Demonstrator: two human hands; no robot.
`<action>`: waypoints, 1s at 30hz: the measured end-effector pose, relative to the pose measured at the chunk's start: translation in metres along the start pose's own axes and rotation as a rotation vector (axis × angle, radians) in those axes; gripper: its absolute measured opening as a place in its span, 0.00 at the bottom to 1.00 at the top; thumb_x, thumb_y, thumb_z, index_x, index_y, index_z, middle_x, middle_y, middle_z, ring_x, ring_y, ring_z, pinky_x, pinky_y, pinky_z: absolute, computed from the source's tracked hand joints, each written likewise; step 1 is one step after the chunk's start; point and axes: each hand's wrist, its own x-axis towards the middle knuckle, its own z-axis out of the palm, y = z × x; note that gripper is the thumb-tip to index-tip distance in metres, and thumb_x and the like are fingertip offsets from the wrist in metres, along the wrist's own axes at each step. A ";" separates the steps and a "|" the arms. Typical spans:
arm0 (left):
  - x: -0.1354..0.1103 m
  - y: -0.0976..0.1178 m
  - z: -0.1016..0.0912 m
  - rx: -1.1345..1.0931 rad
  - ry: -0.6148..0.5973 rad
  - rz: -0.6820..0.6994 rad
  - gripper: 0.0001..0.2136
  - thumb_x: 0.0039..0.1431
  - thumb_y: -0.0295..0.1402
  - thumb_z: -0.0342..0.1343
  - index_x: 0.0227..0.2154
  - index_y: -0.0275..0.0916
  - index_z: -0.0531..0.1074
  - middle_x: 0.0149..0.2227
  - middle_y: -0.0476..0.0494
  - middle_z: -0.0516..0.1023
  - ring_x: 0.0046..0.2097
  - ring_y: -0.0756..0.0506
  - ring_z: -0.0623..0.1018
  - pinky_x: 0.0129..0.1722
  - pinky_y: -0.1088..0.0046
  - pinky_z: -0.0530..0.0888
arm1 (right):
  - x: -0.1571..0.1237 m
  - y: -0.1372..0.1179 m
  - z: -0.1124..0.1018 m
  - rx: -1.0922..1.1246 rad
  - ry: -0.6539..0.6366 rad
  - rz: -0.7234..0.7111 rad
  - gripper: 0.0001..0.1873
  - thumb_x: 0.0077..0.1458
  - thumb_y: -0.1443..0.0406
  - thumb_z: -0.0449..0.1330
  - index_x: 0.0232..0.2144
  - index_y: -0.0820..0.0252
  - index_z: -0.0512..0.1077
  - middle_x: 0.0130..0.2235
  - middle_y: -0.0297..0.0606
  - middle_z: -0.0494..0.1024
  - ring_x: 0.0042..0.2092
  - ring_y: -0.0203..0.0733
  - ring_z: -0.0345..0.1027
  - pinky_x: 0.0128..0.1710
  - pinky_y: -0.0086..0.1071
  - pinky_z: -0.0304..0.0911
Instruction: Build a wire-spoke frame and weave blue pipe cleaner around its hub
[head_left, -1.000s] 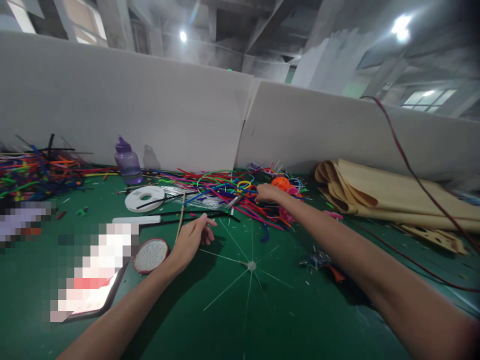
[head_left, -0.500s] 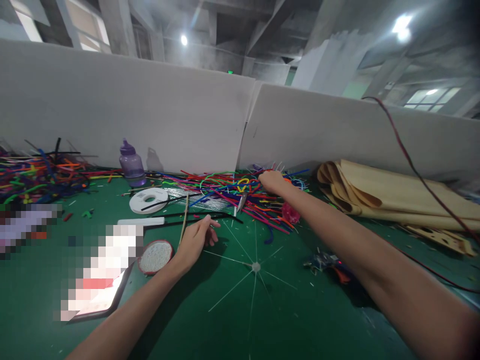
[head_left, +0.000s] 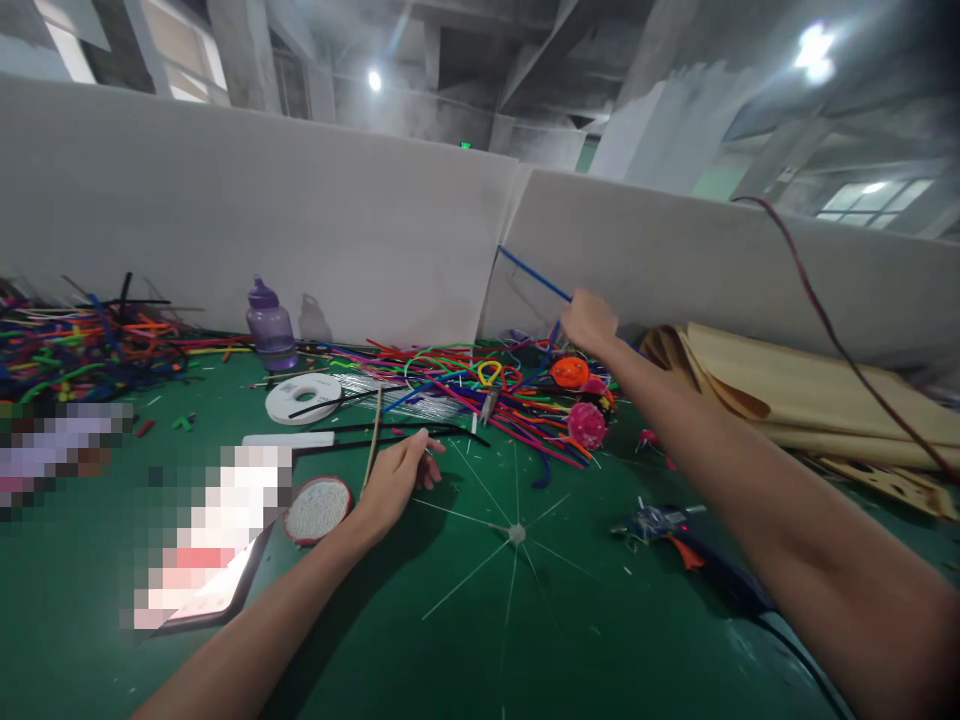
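Raised above the pile at the back, my right hand is closed around a blue pipe cleaner. One end of it points up and left against the white partition. Beneath that hand lies a heap of mixed-colour pipe cleaners, with an orange round piece and a pink round piece beside it. My left hand rests over the green table, fingers loosely apart and holding nothing. Near it is a thin tan stick. White thread-like spokes radiate from a small whitish hub right of that hand.
A phone and a round dish of white grains lie left. Behind them are a white spool and a purple bottle. A glue gun with a cable lies under my right forearm; brown paper is at right.
My right hand has risen from the pile and moved slightly right, lifting out a blue pipe cleaner. The orange piece and more of the glue gun now show. My left hand stays put.
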 end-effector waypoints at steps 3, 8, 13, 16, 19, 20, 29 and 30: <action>0.000 -0.002 0.000 0.021 -0.005 0.015 0.23 0.58 0.48 0.40 0.36 0.33 0.71 0.22 0.47 0.72 0.23 0.50 0.70 0.23 0.75 0.64 | 0.004 -0.009 -0.011 0.149 0.124 0.025 0.17 0.57 0.61 0.53 0.47 0.63 0.64 0.47 0.42 0.68 0.44 0.41 0.66 0.42 0.41 0.65; -0.001 -0.003 0.000 0.034 0.003 0.056 0.21 0.59 0.46 0.41 0.37 0.34 0.71 0.25 0.46 0.73 0.24 0.50 0.71 0.23 0.75 0.66 | 0.001 -0.048 -0.027 0.313 0.169 -0.061 0.22 0.63 0.61 0.38 0.51 0.70 0.59 0.45 0.48 0.70 0.41 0.37 0.67 0.39 0.30 0.63; -0.002 0.002 0.002 -0.062 0.053 0.082 0.19 0.55 0.44 0.48 0.44 0.37 0.68 0.39 0.40 0.74 0.37 0.45 0.75 0.29 0.72 0.72 | -0.056 -0.098 -0.020 0.204 -0.280 -0.664 0.22 0.61 0.62 0.41 0.47 0.73 0.64 0.39 0.49 0.74 0.38 0.40 0.68 0.33 0.28 0.60; -0.002 0.006 0.001 -0.161 0.115 0.096 0.22 0.54 0.44 0.51 0.50 0.40 0.63 0.48 0.39 0.71 0.45 0.42 0.74 0.34 0.70 0.74 | -0.102 -0.120 -0.008 0.157 -0.457 -0.909 0.15 0.57 0.62 0.49 0.38 0.64 0.71 0.36 0.41 0.76 0.36 0.38 0.69 0.33 0.26 0.59; 0.000 0.006 -0.002 -0.204 0.203 0.075 0.22 0.54 0.45 0.50 0.49 0.40 0.63 0.48 0.40 0.71 0.45 0.42 0.73 0.33 0.72 0.73 | -0.133 -0.133 0.001 0.098 -0.518 -1.030 0.16 0.55 0.63 0.51 0.44 0.63 0.68 0.39 0.45 0.76 0.36 0.42 0.70 0.32 0.29 0.58; 0.000 0.005 -0.003 -0.212 0.231 0.069 0.22 0.54 0.46 0.49 0.49 0.41 0.63 0.47 0.41 0.72 0.44 0.43 0.74 0.33 0.73 0.73 | -0.139 -0.135 0.002 0.080 -0.521 -1.054 0.17 0.55 0.63 0.51 0.46 0.64 0.67 0.40 0.47 0.75 0.37 0.44 0.70 0.32 0.30 0.58; 0.011 -0.011 -0.014 -0.203 0.428 -0.014 0.17 0.54 0.48 0.48 0.35 0.40 0.68 0.32 0.46 0.72 0.31 0.48 0.74 0.28 0.74 0.71 | -0.118 -0.145 -0.004 -0.015 -0.743 -1.219 0.17 0.49 0.54 0.57 0.35 0.60 0.74 0.32 0.36 0.78 0.31 0.35 0.70 0.29 0.25 0.59; 0.011 -0.012 -0.014 -0.188 0.436 -0.012 0.17 0.53 0.48 0.48 0.33 0.39 0.68 0.31 0.47 0.72 0.30 0.48 0.73 0.28 0.74 0.71 | -0.111 -0.146 -0.004 -0.007 -0.718 -1.206 0.17 0.51 0.54 0.55 0.36 0.58 0.74 0.34 0.34 0.78 0.33 0.34 0.70 0.30 0.24 0.60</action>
